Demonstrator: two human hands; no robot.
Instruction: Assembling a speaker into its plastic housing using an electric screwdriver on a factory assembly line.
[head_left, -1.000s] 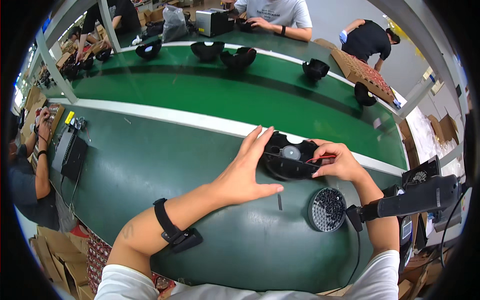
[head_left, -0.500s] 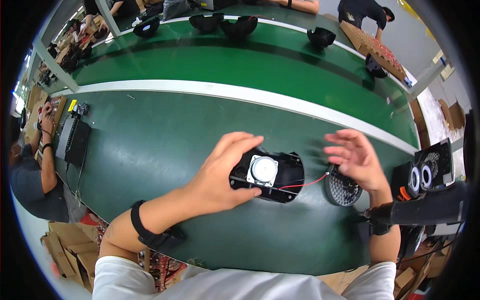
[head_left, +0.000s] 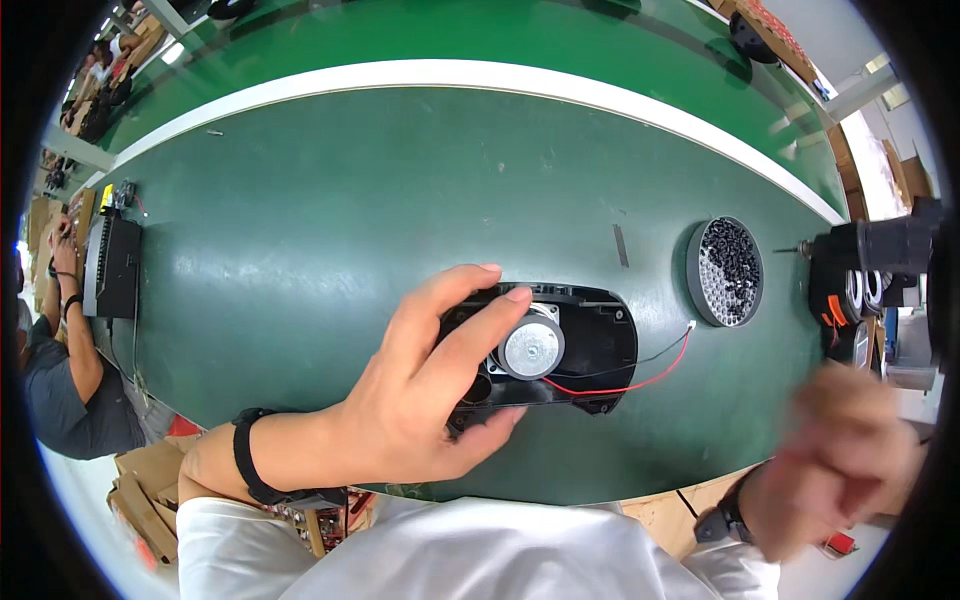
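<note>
My left hand [head_left: 400, 405] is closed around the left end of a black plastic housing [head_left: 605, 350] on the green table. Inside the housing sits a round speaker driver [head_left: 532, 348] with a silver-grey back, and two of my fingertips reach its upper edge. A thin red wire [head_left: 655, 385] and a black one run from it to a small white plug right of the housing. My right hand [head_left: 845, 450], smeared by motion, is beyond the table's near right edge. Whether it holds anything does not show.
A round dish [head_left: 728, 272] of small black screws stands on the right of the table. Further right is a black power screwdriver [head_left: 870, 250], its bit pointing left. A black finned box [head_left: 112, 265] and a co-worker [head_left: 75, 390] are at the left. A white rail [head_left: 450, 72] borders the far side.
My right hand has swung from above the screw dish down to the lower right. My left hand stays on the housing. The view has tilted downward.
</note>
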